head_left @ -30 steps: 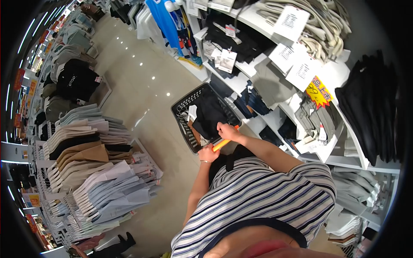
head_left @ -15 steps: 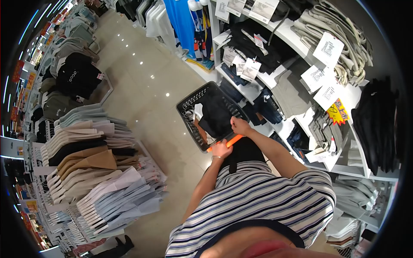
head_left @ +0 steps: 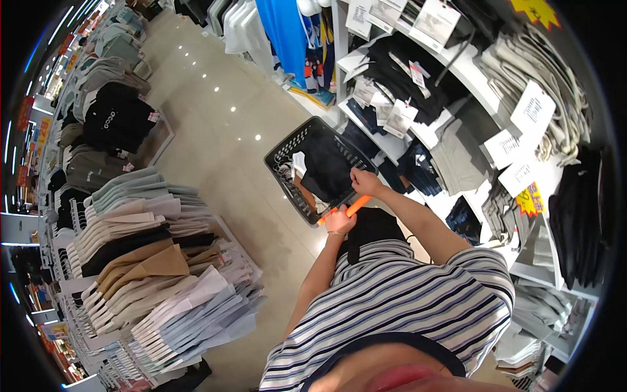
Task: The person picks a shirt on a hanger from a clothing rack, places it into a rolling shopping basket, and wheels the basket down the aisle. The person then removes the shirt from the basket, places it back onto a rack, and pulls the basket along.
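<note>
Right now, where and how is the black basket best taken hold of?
Likely by the orange handle, from the near side: that slim, straight bar runs along the near edge of the black basket, clear of the clothes inside, and the left hand wraps around it.

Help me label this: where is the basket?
In the head view, the basket is near centre, between hanging shirts at left and white shelves at right.

Bright light speckles the glossy floor point(head_left: 209, 130) with glare, while fisheye distortion bows the dark-cornered edges.
</note>
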`<state>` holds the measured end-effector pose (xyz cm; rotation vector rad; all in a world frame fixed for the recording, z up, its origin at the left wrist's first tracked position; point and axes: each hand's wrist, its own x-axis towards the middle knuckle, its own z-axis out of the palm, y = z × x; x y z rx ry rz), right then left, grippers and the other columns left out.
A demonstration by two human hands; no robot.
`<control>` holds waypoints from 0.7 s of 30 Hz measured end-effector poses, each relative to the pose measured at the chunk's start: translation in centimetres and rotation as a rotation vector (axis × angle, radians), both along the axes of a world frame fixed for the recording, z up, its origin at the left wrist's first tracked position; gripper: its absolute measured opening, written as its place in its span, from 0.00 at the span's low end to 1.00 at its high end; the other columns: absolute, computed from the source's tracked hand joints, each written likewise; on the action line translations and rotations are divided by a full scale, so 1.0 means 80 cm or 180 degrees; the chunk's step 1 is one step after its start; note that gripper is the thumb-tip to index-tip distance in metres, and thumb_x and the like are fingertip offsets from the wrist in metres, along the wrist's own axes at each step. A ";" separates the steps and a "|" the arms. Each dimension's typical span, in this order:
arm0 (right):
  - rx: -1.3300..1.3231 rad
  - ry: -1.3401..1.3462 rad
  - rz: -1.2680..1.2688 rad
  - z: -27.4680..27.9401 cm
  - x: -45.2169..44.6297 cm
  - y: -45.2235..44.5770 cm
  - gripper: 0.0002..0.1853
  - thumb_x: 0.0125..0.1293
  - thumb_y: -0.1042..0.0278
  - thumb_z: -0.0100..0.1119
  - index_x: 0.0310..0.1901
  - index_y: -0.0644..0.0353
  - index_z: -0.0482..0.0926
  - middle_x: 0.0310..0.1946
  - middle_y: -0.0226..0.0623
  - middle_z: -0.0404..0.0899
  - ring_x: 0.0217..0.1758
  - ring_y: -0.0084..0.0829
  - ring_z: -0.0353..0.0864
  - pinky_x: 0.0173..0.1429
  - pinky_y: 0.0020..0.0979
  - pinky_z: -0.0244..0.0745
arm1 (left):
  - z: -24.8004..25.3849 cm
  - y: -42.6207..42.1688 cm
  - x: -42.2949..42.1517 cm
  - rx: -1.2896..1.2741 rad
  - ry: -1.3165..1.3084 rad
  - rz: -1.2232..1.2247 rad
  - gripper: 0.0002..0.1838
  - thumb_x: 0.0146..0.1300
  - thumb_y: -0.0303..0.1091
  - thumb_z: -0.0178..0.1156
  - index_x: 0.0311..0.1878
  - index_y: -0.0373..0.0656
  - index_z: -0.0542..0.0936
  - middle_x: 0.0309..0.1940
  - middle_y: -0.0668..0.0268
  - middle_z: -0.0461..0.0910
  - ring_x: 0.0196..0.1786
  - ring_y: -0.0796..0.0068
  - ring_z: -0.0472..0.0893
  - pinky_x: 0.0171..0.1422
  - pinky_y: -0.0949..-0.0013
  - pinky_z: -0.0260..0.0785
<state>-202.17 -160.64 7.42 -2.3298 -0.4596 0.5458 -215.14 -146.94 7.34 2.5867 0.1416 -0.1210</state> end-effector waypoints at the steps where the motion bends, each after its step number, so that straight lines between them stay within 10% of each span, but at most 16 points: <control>1: -0.0033 -0.0053 -0.0007 0.002 0.007 0.006 0.08 0.53 0.69 0.51 0.35 0.58 0.66 0.25 0.44 0.75 0.34 0.48 0.77 0.38 0.45 0.70 | -0.001 0.005 0.007 0.0037 0.0004 0.0015 0.15 0.43 0.46 0.60 0.27 0.45 0.75 0.20 0.57 0.78 0.25 0.56 0.80 0.30 0.57 0.72; 21: 0.0273 -0.0093 0.0341 0.022 0.130 0.082 0.10 0.53 0.69 0.52 0.33 0.61 0.64 0.23 0.46 0.75 0.32 0.51 0.76 0.36 0.47 0.71 | -0.023 0.064 0.109 0.0432 -0.1052 0.0358 0.17 0.37 0.46 0.66 0.29 0.47 0.78 0.14 0.64 0.75 0.16 0.64 0.77 0.21 0.63 0.71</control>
